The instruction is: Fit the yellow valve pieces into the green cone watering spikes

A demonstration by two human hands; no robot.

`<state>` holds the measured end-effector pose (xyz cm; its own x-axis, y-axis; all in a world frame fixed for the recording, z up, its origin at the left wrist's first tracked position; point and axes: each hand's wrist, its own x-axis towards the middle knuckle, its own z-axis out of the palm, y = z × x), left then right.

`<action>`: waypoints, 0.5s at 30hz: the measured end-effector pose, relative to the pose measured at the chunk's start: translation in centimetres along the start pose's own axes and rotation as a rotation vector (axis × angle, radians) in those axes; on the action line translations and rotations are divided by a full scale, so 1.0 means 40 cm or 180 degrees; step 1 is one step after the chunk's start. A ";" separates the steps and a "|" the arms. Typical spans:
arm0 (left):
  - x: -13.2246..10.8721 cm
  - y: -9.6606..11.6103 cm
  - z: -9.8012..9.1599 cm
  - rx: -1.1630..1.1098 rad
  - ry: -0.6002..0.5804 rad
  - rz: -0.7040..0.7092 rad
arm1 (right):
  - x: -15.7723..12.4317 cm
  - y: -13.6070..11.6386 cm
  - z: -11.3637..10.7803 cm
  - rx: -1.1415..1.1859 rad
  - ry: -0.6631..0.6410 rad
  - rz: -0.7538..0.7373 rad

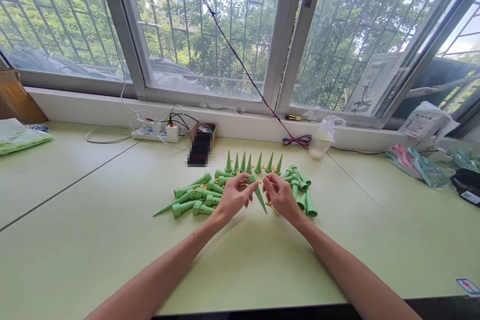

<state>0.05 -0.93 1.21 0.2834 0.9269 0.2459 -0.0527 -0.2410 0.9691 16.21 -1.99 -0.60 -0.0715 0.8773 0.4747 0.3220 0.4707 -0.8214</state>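
Note:
My left hand [235,195] is closed around the capped end of a green plastic watering spike [259,199], whose tip slants down to the right. Just beside it, my right hand [279,192] pinches a small yellow piece [261,181] close to the spike's cap. Left of my hands lies a loose pile of capped green spikes [202,194]. Behind them several green spikes [258,164] stand points up in a row, with yellow bits between them. To the right is a heap of green cone pieces [303,190]. A yellow piece [275,208] rests under my right hand.
The pale green table [112,250] runs along a windowsill. At its back are a power strip [155,133], a small cardboard box [210,132], a coiled cable [296,140] and a plastic cup [320,146]. Bagged items [418,166] lie right; a green-white packet [22,137] lies left.

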 end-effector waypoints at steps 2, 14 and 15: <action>-0.001 0.011 0.001 -0.0096 0.0026 -0.0183 | -0.001 -0.005 -0.001 0.0025 -0.0017 -0.0070; 0.002 0.002 -0.002 -0.0515 -0.0259 -0.0572 | -0.004 -0.012 -0.007 -0.0367 -0.0083 -0.0245; 0.001 0.003 -0.002 -0.0563 -0.0321 -0.0581 | -0.004 -0.012 -0.007 -0.0396 -0.0069 -0.0247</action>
<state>-0.03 -0.88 1.32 0.3969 0.9150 0.0721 -0.1559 -0.0102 0.9877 16.32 -2.38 -0.18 -0.1207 0.8412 0.5270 0.4291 0.5230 -0.7365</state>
